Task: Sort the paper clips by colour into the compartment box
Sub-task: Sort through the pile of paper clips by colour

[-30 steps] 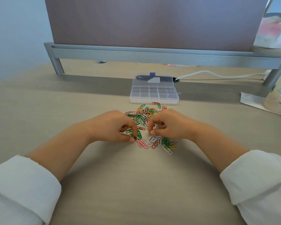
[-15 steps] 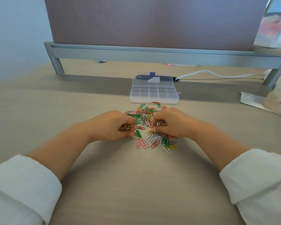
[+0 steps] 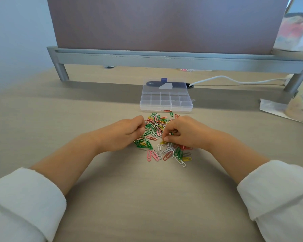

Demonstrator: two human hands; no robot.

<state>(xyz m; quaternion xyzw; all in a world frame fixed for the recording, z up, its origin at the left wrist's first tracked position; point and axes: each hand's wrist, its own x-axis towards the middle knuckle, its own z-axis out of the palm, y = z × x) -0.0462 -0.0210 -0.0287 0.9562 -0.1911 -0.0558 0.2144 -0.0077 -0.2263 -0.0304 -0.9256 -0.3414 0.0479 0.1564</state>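
**A:** What had changed in the head view over that last second?

**B:** The left hand [image 3: 124, 131] had let go of the green wire clips [image 3: 144, 144] it was pinching. They lay loose at the near left edge of the heap of coloured wire paper clips [image 3: 157, 126]. Its fingers were curled, and I couldn't tell whether they held anything. The right hand [image 3: 184, 131] had kept its gathered clips [image 3: 171, 133] pinched in bent fingers, with one fingertip pressed on a yellow clip [image 3: 163, 142].

**A:** And what did that mean for the task?

**B:** I judged it was picking only. The clear plastic compartment box [image 3: 165, 101] looked unfilled.

**A:** Where was everything, and which way did it point?

**B:** The heap lay on the pale wooden worktop [image 3: 147, 198], between the hands and the box. The clips pointed every way, though the pink pair [image 3: 152, 155] ran roughly near to far. The box's long axis ran left to right, and its lid was raised at the far side
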